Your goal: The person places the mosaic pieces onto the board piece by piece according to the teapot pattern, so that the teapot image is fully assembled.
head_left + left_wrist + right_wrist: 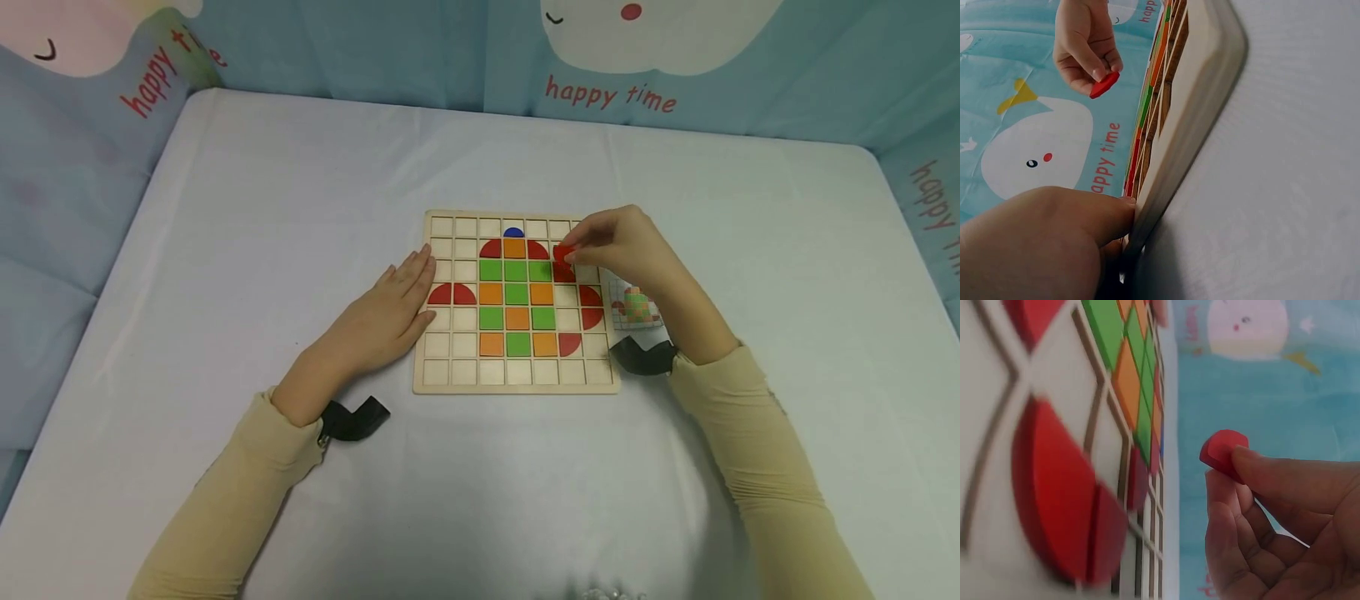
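A wooden grid board (pixel 517 388) lies on the table, with green, orange and red pieces set in its cells and a blue half-round piece (pixel 513 233) near the top. Along its left edge rests my left hand (pixel 378 325), fingers straight, fingertips at the frame. Between thumb and fingers my right hand (pixel 630 250) pinches a red quarter-circle piece (pixel 1225 453), held up over the board's upper right. Just below it in the head view sits another red piece (pixel 564 273). More red quarter-circles (pixel 591 318) fill cells at the right edge.
A small pattern card (pixel 637 310) lies right of the board, partly under my right wrist. Black wrist mounts (pixel 356 419) stick out from both sleeves. White cloth (pixel 300 183) covers the table, and a blue printed curtain (pixel 420 50) hangs behind it.
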The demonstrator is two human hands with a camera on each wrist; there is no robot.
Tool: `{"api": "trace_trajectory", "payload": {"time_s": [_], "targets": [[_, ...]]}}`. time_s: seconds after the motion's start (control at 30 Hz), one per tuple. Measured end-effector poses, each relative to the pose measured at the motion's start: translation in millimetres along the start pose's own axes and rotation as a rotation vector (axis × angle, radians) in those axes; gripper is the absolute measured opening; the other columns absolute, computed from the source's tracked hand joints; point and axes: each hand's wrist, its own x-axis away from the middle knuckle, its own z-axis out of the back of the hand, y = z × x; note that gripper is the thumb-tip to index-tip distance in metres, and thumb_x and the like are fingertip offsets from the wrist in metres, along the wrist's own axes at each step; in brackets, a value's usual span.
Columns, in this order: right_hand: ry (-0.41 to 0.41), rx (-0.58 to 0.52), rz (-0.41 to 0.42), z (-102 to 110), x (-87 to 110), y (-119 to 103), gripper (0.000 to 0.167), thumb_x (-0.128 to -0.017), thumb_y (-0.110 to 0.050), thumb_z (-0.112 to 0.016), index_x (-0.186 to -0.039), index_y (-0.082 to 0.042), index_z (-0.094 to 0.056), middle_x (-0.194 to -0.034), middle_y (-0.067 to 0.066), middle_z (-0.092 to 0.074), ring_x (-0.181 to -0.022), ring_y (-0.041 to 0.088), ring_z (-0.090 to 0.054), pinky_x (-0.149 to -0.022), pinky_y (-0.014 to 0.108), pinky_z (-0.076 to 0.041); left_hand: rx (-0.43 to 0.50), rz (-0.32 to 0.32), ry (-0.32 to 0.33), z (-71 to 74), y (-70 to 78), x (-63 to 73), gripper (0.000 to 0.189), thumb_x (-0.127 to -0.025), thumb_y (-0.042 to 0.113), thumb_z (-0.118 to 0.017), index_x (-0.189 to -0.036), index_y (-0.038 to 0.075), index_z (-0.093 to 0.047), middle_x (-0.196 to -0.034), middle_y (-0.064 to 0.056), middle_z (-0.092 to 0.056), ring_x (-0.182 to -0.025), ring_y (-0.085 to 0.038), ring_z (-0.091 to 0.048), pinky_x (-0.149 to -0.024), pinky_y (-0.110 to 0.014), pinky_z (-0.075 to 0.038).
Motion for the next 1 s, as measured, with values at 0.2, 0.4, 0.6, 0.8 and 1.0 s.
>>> {"api": "trace_trajectory", "payload": {"time_s": [0.2,0.4,0.6,0.8,1.0], "targets": [[-0.095,-0.031,0.015,-15,-0.3,-12,0.009,-0.084,-0.001,-0.069,-0.092,0.001,-0.071,-0.093,0.011,-0.068,-0.081,0.020,-0.059,-0.071,0.021,-0.049,-0.004,0.000,-0.002,-0.4,0.1,-0.1,0.062,-0.101,0.024,-0.039,-0.147,-0.007,-0.012,-0.156,-0.019,-0.001,-0.143,-0.028,-0.002,-0.114,-0.045,-0.008],[-0.198,-0.025,0.058,-33,0.2,-24,0.007,-0.082,-0.002,-0.072,-0.089,0.000,-0.072,-0.087,0.009,-0.069,-0.076,0.020,-0.060,-0.070,0.024,-0.050,-0.003,0.002,-0.001,-0.5,0.2,0.1,0.062,-0.101,0.024,-0.039,-0.147,-0.008,-0.013,-0.156,-0.019,-0.002,-0.143,-0.029,-0.003,-0.114,-0.046,-0.008],[-0.270,0.017,0.133,-49,-3.2,-30,0.007,-0.081,-0.002,-0.073,-0.088,-0.001,-0.072,-0.085,0.007,-0.069,-0.075,0.018,-0.062,-0.071,0.026,-0.051,-0.001,0.001,-0.005,-0.6,0.0,-0.8,0.062,-0.101,0.024,-0.039,-0.147,-0.008,-0.012,-0.156,-0.019,-0.002,-0.143,-0.029,-0.002,-0.114,-0.046,-0.009],[-0.309,0.024,0.146,-61,-7.0,-33,0.007,-0.081,-0.003,-0.074,-0.087,-0.002,-0.073,-0.081,0.005,-0.069,-0.074,0.018,-0.061,-0.071,0.027,-0.051,-0.006,0.007,-0.012,-0.7,0.1,-1.8,0.062,-0.101,0.025,-0.039,-0.147,-0.008,-0.012,-0.156,-0.018,-0.001,-0.143,-0.028,-0.001,-0.114,-0.046,-0.009],[-0.363,0.024,0.145,-76,-8.8,-38,0.005,-0.082,-0.006,-0.073,-0.087,-0.005,-0.073,-0.079,0.002,-0.068,-0.075,0.017,-0.061,-0.071,0.028,-0.050,-0.007,0.013,-0.014,-0.8,-0.5,-0.9,0.062,-0.101,0.025,-0.039,-0.147,-0.007,-0.012,-0.156,-0.018,-0.001,-0.144,-0.027,-0.002,-0.114,-0.046,-0.009]]}}
